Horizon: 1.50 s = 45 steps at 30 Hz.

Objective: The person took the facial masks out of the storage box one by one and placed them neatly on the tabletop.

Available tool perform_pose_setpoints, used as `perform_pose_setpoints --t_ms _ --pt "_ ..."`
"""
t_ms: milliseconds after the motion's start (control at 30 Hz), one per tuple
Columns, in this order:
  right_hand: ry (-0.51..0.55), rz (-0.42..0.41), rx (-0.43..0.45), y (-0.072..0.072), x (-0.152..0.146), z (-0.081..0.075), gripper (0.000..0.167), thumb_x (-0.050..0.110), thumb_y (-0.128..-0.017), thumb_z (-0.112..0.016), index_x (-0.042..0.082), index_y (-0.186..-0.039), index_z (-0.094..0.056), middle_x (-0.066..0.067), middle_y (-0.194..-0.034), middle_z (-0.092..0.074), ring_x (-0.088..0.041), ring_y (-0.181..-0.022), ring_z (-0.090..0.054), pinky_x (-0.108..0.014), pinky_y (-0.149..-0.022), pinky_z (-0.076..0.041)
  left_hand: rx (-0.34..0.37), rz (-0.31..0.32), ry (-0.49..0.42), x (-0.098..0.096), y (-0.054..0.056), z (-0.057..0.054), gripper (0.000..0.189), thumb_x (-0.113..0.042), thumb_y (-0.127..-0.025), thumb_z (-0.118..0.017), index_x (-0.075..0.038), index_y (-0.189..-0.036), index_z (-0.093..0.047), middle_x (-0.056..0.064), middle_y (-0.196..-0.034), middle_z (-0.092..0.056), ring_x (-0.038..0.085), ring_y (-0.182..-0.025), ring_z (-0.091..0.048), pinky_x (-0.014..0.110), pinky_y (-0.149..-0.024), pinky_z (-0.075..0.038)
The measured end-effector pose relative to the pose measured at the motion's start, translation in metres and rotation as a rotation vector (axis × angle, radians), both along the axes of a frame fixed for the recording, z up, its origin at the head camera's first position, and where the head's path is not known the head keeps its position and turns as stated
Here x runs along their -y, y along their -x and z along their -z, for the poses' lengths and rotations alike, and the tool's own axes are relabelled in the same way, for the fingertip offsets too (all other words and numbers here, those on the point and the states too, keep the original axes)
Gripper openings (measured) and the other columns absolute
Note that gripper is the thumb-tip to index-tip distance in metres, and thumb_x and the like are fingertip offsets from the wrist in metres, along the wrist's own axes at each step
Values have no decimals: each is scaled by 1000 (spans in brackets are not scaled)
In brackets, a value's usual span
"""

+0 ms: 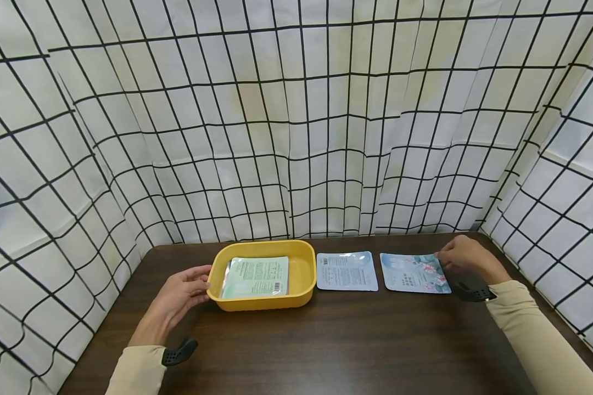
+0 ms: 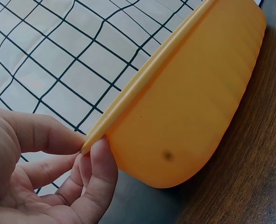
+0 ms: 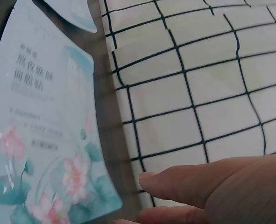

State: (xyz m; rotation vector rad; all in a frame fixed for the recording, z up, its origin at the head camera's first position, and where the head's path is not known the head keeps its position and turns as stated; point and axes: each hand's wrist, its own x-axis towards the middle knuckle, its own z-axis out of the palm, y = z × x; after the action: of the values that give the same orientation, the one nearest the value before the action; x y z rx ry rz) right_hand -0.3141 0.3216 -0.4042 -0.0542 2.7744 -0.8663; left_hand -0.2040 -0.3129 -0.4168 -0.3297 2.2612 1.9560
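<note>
Cloth [image 1: 257, 96] with black grid lines stands up at the left of the dark wood table [image 1: 277, 351] and runs round behind it to the right. From the near left comes a beige sleeve, with a black band [image 1: 179, 352] at the wrist, and then the left hand [image 1: 180, 291]. That hand pinches the left end of a yellow tray [image 1: 302, 274] by the rim, thumb and fingers closed on it. In the tray lies a green packet [image 1: 259, 277], printed side up, a barcode at its lower right; a pale edge shows from beneath it on the left.

Just right of the tray, flat on the table, is a blue packet [image 1: 347, 271] with lines of small print. A narrow gap follows, then a flowered packet [image 1: 415, 272], also flat, its pink blooms toward the right end. Over its far right corner comes the right hand [image 1: 466, 258], thumb and fingers loosely bent and a little apart, gripping nothing; whether a fingertip touches the corner, I cannot tell. A second beige sleeve reaches in from the near right.
</note>
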Motion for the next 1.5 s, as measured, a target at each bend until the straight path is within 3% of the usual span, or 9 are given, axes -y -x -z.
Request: perform_pose_setpoints --t_ms 100,233,467,733,933,1133,1367,1500 --pt "-31 -21 -57 -4 8 -8 39 26 -99 -63 -10 -113 -70 -12 -89 -73 -20 -78 -68 -37 -67 -57 5 0 9 0 0 -1 56 -4 -99 -59 1 -152 -40 17 -126 -58 22 -97 -64 27 -81 -58" --pt "59 -48 -95 -7 23 -16 43 28 -101 -62 -10 -120 -67 -20 -103 -73 -26 -88 -72 -41 -76 -60 19 -3 11 0 0 -1 55 -8 -101 -58 0 -152 -39 19 -134 -54 23 -100 -62 27 -82 -58" --pt "320 -104 -41 -7 49 -25 44 26 -102 -62 -10 -126 -62 -22 -109 -73 -31 -97 -73 -44 -86 -60 20 -6 13 -1 0 0 54 -8 -102 -56 0 -152 -39 20 -135 -52 26 -104 -60 28 -83 -58" --pt "503 -156 49 -9 87 -42 62 37 -99 -66 -6 -141 -51 -24 -124 -68 -32 -110 -71 -38 -91 -58 11 2 32 -2 2 -1 53 -8 -102 -57 1 -152 -40 18 -129 -55 24 -102 -61 28 -82 -58" --pt "664 -216 98 -7 120 -48 60 35 -98 -68 0 -143 -52 -21 -128 -67 -30 -114 -69 -39 -98 -55 15 3 37 -1 2 0 53 -8 -102 -56 0 -152 -40 17 -128 -54 24 -101 -61 28 -83 -58" --pt "700 -234 112 -6 156 -57 60 38 -97 -68 3 -143 -53 -19 -128 -68 -27 -112 -70 -50 -104 -49 12 3 33 -1 2 -2 54 -9 -102 -56 0 -152 -39 17 -129 -53 24 -102 -61 28 -83 -58" --pt "705 -263 109 -4 194 -54 57 49 -95 -67 8 -134 -60 -20 -128 -68 -26 -111 -71 -43 -97 -55 27 0 29 0 1 -2 53 -9 -102 -57 0 -152 -40 17 -129 -54 22 -99 -62 28 -83 -58" --pt "754 -275 135 -2 210 -50 54 46 -96 -67 8 -134 -61 -19 -127 -68 -31 -114 -69 -44 -98 -55 19 3 25 -1 1 -1 53 -9 -102 -56 1 -152 -40 18 -129 -54 22 -98 -62 28 -82 -58"
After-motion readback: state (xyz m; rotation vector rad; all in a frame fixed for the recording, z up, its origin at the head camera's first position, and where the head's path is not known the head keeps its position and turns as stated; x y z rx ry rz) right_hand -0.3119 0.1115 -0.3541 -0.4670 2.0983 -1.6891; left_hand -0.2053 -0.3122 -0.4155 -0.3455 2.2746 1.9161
